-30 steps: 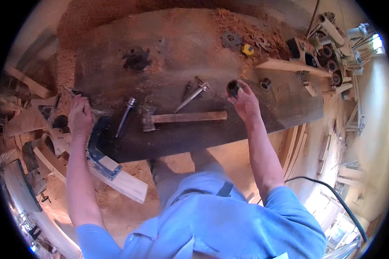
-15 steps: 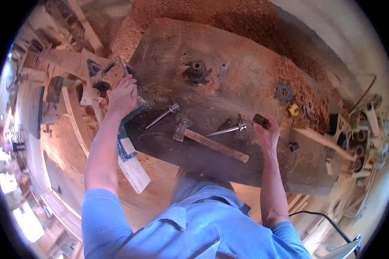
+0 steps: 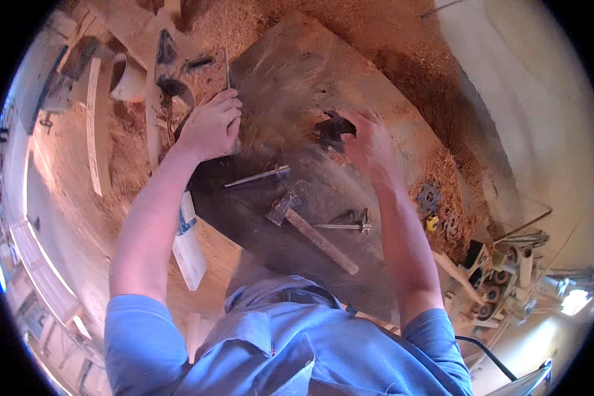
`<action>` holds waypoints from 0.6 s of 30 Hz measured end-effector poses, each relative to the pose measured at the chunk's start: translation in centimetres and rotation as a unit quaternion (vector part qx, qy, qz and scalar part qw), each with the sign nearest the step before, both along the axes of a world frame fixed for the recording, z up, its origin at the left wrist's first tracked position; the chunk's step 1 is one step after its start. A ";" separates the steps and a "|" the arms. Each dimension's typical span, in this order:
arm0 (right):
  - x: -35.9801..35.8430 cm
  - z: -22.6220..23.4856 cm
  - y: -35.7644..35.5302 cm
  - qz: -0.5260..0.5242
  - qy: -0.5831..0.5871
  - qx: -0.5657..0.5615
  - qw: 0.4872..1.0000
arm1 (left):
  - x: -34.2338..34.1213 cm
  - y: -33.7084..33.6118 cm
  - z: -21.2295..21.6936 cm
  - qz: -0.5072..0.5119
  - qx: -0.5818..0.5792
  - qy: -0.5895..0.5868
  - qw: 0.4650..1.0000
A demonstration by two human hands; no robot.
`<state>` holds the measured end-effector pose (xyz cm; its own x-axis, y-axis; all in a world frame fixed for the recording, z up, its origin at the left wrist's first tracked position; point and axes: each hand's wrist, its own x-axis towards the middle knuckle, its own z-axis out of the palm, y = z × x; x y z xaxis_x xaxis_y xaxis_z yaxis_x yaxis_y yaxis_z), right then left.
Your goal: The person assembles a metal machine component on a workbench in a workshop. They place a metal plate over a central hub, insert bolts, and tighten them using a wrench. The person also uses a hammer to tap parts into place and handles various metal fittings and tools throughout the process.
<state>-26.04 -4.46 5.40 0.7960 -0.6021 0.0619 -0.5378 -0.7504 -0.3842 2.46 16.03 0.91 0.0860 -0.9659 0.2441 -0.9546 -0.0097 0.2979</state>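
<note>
My right hand (image 3: pixel 371 145) is at the dark toothed cutter head (image 3: pixel 330 134) on the metal table, thumb and fingers curled at its right side. Whatever lies between those fingers blends into the dark cutter. At the table's left edge my left hand (image 3: pixel 211 124) has its fingers closed beside a thin upright strip (image 3: pixel 228 68); what they grip is hidden beneath them. Between my forearms lie a hammer (image 3: pixel 322 244) with a wooden handle, a silver caliper-like tool (image 3: pixel 257 175) and a second silver tool (image 3: pixel 342 226) with a crosspiece.
Towards the right are a loose toothed cutter (image 3: pixel 428 195) and a yellow tape measure (image 3: pixel 432 223) among wood shavings (image 3: pixel 459 188). A pale board (image 3: pixel 189 261) juts past the left table edge. Planks (image 3: pixel 98 129) stand at the left, with assorted parts (image 3: pixel 501 277) at the far right.
My right hand has moved left and away from me, from beside the silver tool to the cutter head, where the small dark piece it held no longer shows distinctly. The view has turned.
</note>
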 end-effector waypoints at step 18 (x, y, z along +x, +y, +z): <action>1.8 -0.3 1.1 -0.137 0.057 -0.025 0.989 | 0.3 0.2 -0.3 0.015 0.000 0.026 1.000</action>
